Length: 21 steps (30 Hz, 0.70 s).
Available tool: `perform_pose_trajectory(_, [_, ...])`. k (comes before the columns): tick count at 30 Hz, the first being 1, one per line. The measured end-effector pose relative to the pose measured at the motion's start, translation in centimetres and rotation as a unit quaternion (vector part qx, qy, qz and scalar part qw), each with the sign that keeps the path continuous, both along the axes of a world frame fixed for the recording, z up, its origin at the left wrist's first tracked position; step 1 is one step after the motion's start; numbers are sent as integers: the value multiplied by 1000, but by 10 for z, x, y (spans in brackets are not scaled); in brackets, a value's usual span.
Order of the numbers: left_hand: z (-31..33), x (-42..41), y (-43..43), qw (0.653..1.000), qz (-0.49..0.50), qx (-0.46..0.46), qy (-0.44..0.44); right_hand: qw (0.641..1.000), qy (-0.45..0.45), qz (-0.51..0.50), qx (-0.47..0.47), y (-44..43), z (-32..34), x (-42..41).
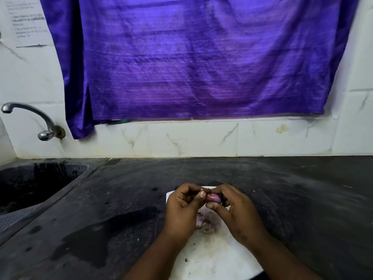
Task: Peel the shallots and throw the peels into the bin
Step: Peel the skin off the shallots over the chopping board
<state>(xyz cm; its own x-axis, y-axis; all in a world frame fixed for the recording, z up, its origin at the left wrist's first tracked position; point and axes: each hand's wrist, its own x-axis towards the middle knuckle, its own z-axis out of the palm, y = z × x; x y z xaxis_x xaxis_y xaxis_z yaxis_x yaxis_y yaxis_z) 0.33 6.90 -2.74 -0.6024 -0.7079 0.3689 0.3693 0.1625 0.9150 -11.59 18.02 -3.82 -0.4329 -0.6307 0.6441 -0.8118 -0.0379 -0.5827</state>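
Observation:
A small purple shallot (214, 198) is held above a white cutting board (214, 257) on the dark counter. My right hand (236, 211) grips the shallot with its fingers wrapped round it. My left hand (182, 207) pinches at the shallot's left end with thumb and forefinger, where a bit of skin shows. A small heap of purple peels (204, 223) lies on the board under my hands, partly hidden by them. No bin is in view.
A black sink (30, 184) is set into the counter at the left, with a metal tap (40, 126) on the tiled wall above it. A purple cloth (191, 57) hangs on the wall. Wet patches (101, 235) darken the counter left of the board.

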Motion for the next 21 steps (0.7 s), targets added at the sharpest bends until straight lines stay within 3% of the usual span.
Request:
perform_pose_trajectory(7, [-2,-2,-2,984,-30,177,20,956,277,-98,12,-8,-6,5])
perform_pose_trajectory(15, [-3,-6,-9,967,-47,251,14,935,337,-108,9,-6,-10,5])
perform_pose_trajectory(18, [0,-3,-12,963,-40,267,19,924,377,-64,-1,-5,-6,11])
perform_pose_trajectory(21, [0,-3,-15,970,-36,239,17,951,305,-44,-16,-7,-4,8])
